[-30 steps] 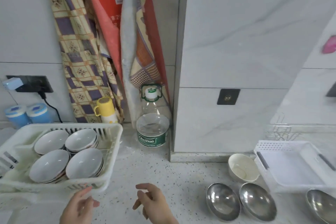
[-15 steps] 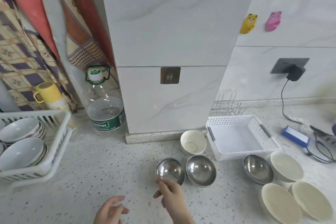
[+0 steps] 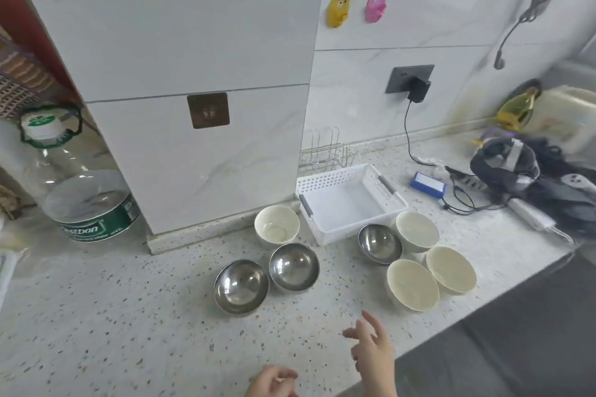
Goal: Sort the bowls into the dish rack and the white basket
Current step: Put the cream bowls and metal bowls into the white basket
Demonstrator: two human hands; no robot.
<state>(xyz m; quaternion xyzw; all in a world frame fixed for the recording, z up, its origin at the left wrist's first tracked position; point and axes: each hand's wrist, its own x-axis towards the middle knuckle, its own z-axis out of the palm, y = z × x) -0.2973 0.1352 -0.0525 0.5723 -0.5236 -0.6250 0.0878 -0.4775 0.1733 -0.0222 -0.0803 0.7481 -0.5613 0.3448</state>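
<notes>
Steel bowl (image 3: pixel 241 286) at eleven o'clock of my empty, loosely spread right hand (image 3: pixel 372 352) is light, rigid, slick; I pinch its rim, left hand (image 3: pixel 274 384) loosely curled, empty.

A home kitchen: speckled counter (image 3: pixel 129 316), tiled walls, bowls (3 steel (image 3: pixel 241 286)), a white basket (image 3: pixel 350 203).

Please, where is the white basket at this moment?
In the head view, the white basket stands on the counter right of centre, beside the tiled pillar's base corner, in front of a wire rack, with bowls on its near side.
</notes>
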